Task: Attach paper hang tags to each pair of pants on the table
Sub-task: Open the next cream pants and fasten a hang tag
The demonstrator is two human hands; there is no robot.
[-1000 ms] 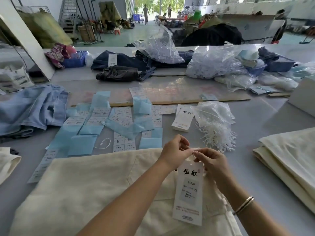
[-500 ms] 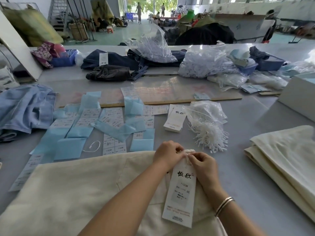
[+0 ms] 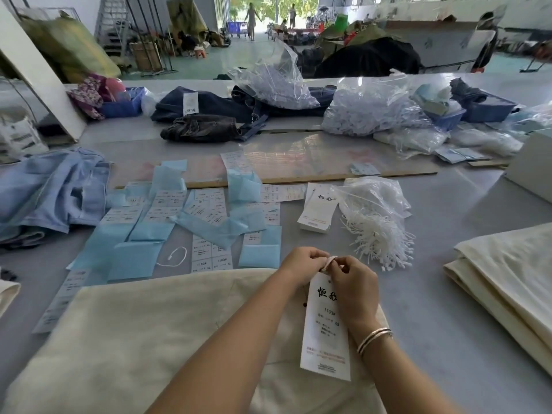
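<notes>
Hands [image 3: 304, 264] [image 3: 354, 282] pinch hang tag [image 3: 324, 327] atop pants [image 3: 134, 339].

A long wooden board [image 3: 298, 162] lies flat across the middle of the worktop [image 3: 448, 264]. Just in front of the board, pale blue backing papers [image 3: 137, 258] and sheets of small printed stickers [image 3: 209, 207] are spread in an overlapping mess. Behind the board, at the worktop's far left, a blue plastic basket [image 3: 122, 106] sits beside a floral fabric bundle [image 3: 86, 97]. At the board's right end stands a white box [image 3: 528, 171]. Far beyond the board, people stand in a bright open doorway [image 3: 268, 13].
</notes>
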